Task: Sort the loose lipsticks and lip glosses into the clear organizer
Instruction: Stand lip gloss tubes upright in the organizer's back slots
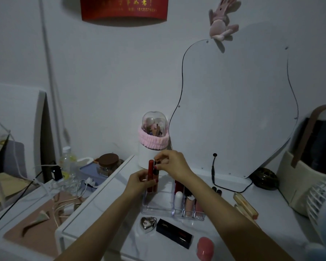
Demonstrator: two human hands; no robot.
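Holding two tall lip gloss tubes upright over the clear organizer (158,206), the left hand (139,182) wraps its fingers around the red lip gloss (150,175) and the darker lip gloss (155,176) beside it, pinching both together. The right hand (172,164) comes in from above, fingertips pinched on the cap of the darker tube. Both tubes stand at the organizer's back-left corner; whether their bases touch the floor of that big open compartment, I cannot tell, the left hand covers it. On the organizer's right side, small slots already hold a white stick (178,199) and pinkish tubes (189,205). Just in front lie a silver heart compact (147,224), a black lipstick box (174,233) and a pink rounded object (205,248). To the right, loose gold-and-red lipsticks (246,205) rest on the white tabletop (105,219). Behind the hands stands a white brush holder (152,147) with a clear dome and a pink band, crowding the back edge, next to a wavy mirror (233,110) and its black cable (226,187).
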